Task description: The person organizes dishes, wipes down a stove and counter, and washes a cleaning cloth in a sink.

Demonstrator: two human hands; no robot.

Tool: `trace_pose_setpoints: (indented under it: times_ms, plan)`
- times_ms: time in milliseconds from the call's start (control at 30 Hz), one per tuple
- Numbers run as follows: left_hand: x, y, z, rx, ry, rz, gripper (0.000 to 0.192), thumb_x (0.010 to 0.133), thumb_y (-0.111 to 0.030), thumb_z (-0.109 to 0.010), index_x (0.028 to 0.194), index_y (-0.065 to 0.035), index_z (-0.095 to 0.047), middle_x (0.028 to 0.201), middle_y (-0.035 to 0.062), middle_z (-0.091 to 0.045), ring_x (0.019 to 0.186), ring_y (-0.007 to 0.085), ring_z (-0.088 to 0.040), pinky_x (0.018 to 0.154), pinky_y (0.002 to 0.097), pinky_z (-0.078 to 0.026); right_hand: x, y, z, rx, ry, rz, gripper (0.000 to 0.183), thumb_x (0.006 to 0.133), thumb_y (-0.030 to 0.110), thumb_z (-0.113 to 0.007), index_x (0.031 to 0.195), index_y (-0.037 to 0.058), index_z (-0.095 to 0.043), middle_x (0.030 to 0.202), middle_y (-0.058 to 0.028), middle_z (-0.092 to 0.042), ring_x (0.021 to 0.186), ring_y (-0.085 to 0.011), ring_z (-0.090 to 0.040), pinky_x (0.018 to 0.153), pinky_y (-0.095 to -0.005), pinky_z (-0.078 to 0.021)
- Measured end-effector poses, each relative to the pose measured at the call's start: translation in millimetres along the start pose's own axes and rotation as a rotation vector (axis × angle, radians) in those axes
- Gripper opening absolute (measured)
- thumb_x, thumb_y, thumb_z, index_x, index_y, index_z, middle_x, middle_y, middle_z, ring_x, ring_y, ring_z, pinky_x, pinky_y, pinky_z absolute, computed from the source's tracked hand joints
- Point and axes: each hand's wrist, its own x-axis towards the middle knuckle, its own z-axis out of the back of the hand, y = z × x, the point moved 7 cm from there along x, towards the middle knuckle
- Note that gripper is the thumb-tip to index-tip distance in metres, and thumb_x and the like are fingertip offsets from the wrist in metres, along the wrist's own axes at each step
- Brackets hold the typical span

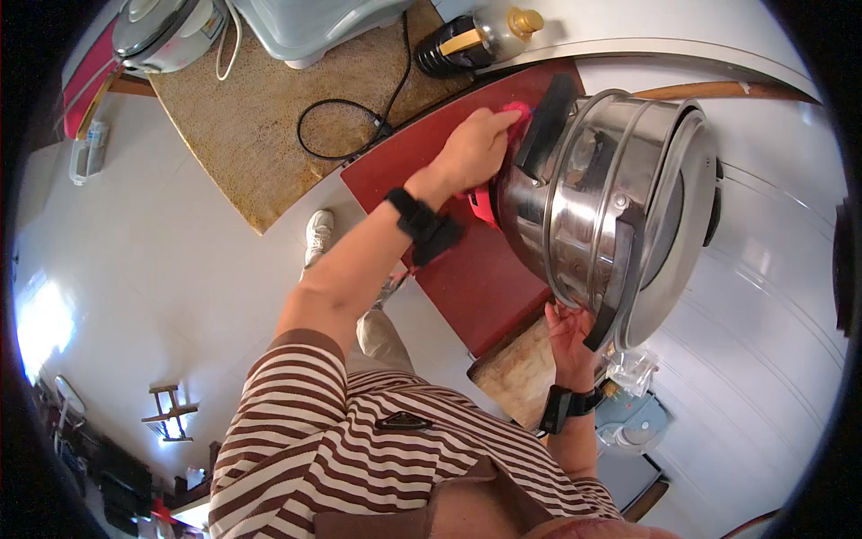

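Note:
A large stainless steel steamer pot [572,202] with dark side handles is before me over a red tabletop [465,283]. Its pale-rimmed lid [693,222] is on, facing right in the picture. My left hand [471,148] reaches beside the pot's lower part, its curled fingers on a bright pink cloth [517,111]. My right hand [572,333] supports the near side of the pot, palm turned up, below a black handle [619,276]. A small red part [482,205] shows at the pot's base; the pot hides most of it.
A patterned brown tabletop [269,155] adjoins at upper left, bearing a black cable [330,101], a grey-blue plastic container [323,27] and a rice cooker [161,40]. A dark bottle with a yellow cap [471,44] leans near the wall. A small stool [168,412] stands on the floor.

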Motion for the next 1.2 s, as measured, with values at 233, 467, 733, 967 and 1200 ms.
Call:
trace_pose_setpoints:
  times_ms: [233,467,733,967,1200]
  plan:
    - [12,-92,36,-0.175,-0.066,-0.395,0.027,0.072,0.003,-0.050,0.096,-0.0067,-0.058,0.084,0.0146,-0.051,0.080,0.0316,-0.049,0.072,0.0336,-0.042,5,-2,18,-0.003,-0.024,-0.004,0.027,0.085,0.017,-0.050,0.110,0.0057,-0.049,0.105,-0.0089,-0.057,0.092,-0.0243,-0.057,0.082,-0.0430,-0.0468]
    - [-61,-81,17,-0.106,-0.348,-0.162,0.030,0.072,0.006,-0.051,0.097,-0.0074,-0.059,0.082,0.0134,-0.049,0.078,0.0309,-0.050,0.070,0.0330,-0.042,7,0,4,0.099,0.207,-0.067,0.032,0.086,0.024,-0.051,0.112,0.0066,-0.049,0.111,-0.0105,-0.055,0.105,-0.0239,-0.052,0.088,-0.0417,-0.0434]
    - [-105,-118,2,0.117,-0.484,-0.141,0.031,0.074,-0.002,-0.050,0.103,-0.0119,-0.056,0.083,0.0128,-0.049,0.076,0.0318,-0.052,0.062,0.0387,-0.044,12,1,6,-0.087,0.205,-0.056,0.029,0.091,0.029,-0.038,0.106,0.0064,-0.049,0.112,-0.0083,-0.053,0.108,-0.0217,-0.049,0.086,-0.0395,-0.0443]
    - [-110,-118,2,0.230,-0.415,-0.036,0.032,0.075,-0.001,-0.050,0.103,-0.0135,-0.057,0.085,0.0123,-0.051,0.079,0.0319,-0.053,0.071,0.0368,-0.044,15,2,3,-0.094,0.275,-0.032,0.030,0.092,0.030,-0.036,0.110,0.0100,-0.047,0.115,-0.0071,-0.050,0.113,-0.0217,-0.045,0.088,-0.0407,-0.0419]
    - [-84,-129,16,0.236,-0.414,-0.087,0.034,0.076,-0.002,-0.050,0.107,-0.0140,-0.054,0.088,0.0131,-0.051,0.079,0.0328,-0.054,0.072,0.0386,-0.044,17,1,6,-0.134,0.213,-0.036,0.030,0.092,0.031,-0.036,0.109,0.0087,-0.047,0.116,-0.0081,-0.049,0.114,-0.0217,-0.043,0.088,-0.0404,-0.0409]
